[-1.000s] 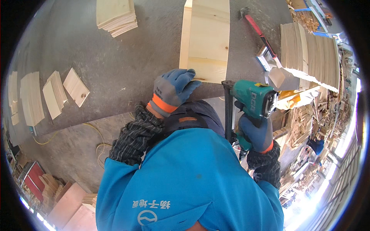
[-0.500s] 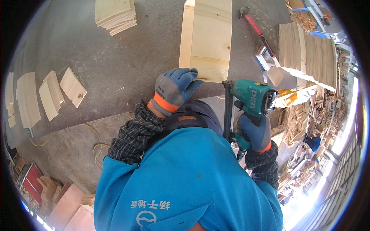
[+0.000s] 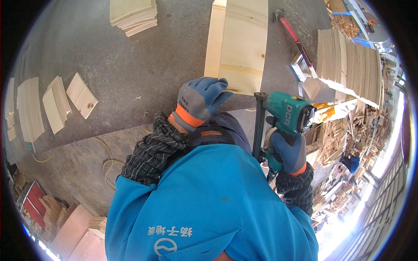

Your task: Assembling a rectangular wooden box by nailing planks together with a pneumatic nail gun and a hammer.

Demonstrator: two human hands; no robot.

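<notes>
My left hand [image 3: 201, 101], in a blue and grey glove with an orange cuff, presses on the near left corner of a pale wooden box [image 3: 240, 43] that lies on the grey workbench [image 3: 143, 65]. My right hand [image 3: 288, 151], gloved the same, grips the handle of a teal nail gun [image 3: 285, 115]. The gun's nose points at the near right end of the box, by the bench edge. Whether the nose touches the wood is hidden.
A stack of thin boards [image 3: 133, 15] lies at the far left of the bench, small wooden panels [image 3: 56, 106] at the left. A red-handled hammer [image 3: 294, 37] and a tall board stack [image 3: 348, 65] sit to the right. Yellow hose [image 3: 106, 163] loops on the floor.
My left hand has shifted slightly along the box's near edge. The nail gun has stayed at the box end, barely moving.
</notes>
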